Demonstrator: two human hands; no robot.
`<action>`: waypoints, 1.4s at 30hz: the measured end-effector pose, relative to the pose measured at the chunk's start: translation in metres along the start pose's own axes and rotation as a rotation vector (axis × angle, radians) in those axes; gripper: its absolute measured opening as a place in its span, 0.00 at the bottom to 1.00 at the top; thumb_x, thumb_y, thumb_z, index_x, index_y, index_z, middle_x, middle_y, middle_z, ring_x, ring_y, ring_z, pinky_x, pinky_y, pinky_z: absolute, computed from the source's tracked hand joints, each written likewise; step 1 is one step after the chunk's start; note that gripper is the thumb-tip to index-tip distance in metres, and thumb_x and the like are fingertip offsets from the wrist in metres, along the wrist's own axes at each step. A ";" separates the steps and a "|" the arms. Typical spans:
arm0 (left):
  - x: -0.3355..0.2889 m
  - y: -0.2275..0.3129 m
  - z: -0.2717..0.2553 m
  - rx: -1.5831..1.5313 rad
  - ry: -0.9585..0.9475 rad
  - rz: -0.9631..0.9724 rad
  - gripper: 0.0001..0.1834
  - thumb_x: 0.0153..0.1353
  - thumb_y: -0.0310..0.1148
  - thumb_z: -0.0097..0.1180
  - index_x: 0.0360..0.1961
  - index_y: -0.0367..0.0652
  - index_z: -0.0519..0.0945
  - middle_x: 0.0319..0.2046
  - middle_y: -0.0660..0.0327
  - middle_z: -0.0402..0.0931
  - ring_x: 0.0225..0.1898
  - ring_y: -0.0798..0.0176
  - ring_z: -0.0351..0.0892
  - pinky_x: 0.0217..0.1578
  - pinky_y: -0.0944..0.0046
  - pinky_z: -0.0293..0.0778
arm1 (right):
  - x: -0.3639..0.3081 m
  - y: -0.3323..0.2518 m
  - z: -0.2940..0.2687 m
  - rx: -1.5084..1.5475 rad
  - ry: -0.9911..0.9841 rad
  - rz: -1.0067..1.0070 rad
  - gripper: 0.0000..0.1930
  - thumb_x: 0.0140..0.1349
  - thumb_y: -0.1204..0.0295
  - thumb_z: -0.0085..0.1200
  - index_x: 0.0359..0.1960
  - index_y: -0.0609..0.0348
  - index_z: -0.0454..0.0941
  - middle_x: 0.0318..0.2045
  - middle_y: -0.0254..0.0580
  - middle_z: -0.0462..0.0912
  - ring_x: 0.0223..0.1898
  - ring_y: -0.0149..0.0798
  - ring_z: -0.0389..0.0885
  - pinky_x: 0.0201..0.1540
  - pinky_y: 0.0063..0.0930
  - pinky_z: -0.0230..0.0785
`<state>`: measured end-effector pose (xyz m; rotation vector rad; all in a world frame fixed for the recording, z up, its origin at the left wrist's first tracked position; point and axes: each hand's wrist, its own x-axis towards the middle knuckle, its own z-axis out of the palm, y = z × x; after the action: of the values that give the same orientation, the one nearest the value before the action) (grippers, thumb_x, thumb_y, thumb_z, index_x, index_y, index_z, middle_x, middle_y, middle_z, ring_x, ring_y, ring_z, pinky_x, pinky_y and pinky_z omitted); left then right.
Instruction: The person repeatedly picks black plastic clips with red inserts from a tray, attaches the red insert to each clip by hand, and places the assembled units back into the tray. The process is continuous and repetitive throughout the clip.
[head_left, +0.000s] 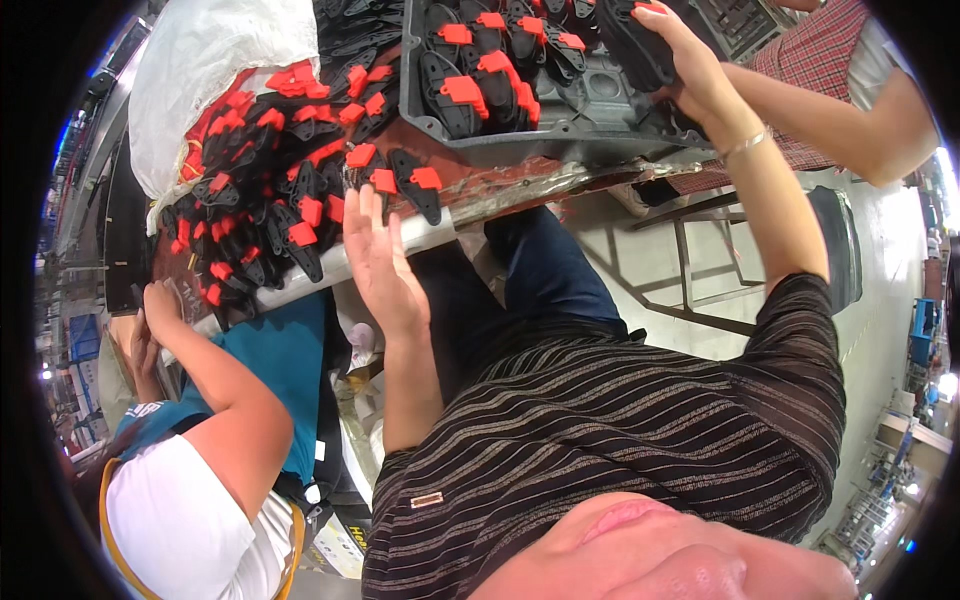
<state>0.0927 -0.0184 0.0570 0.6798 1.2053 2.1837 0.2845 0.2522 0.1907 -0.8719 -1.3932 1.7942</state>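
Note:
My left hand (388, 265) is at the table's near edge, fingers stretched out and nothing held. Its fingertips come close to a flat black plastic part (412, 187) with a red tab; I cannot tell whether they touch. Over the right end of a grey tray (560, 148), my right hand (700, 78) grips a bundle of black plastic parts (637, 45), with a bit of red at its top. Inside the tray, more black parts with red tabs (450, 95) lie in rows. A loose heap of the same parts (265, 175) covers the table to the left.
A white sack (215, 75) lies open at the far left, parts spilling from its mouth. At my left a person in white and teal (190, 510) reaches to the table. Another person in checked cloth (810, 60) stands far right. A metal frame (685, 270) stands on the floor.

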 end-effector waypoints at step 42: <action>0.025 -0.055 -0.055 0.198 -0.028 -0.031 0.17 0.62 0.17 0.45 0.52 0.33 0.72 0.59 0.54 0.65 0.61 0.62 0.63 0.62 0.59 0.62 | 0.133 0.125 -0.102 -1.016 0.344 -0.041 0.43 0.51 0.46 0.60 0.63 0.61 0.61 0.52 0.50 0.72 0.55 0.40 0.70 0.54 0.36 0.66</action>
<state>0.0507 -0.0092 -0.0123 0.7648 1.4208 2.0404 0.2838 0.3928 0.0360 -1.5346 -2.0448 0.7468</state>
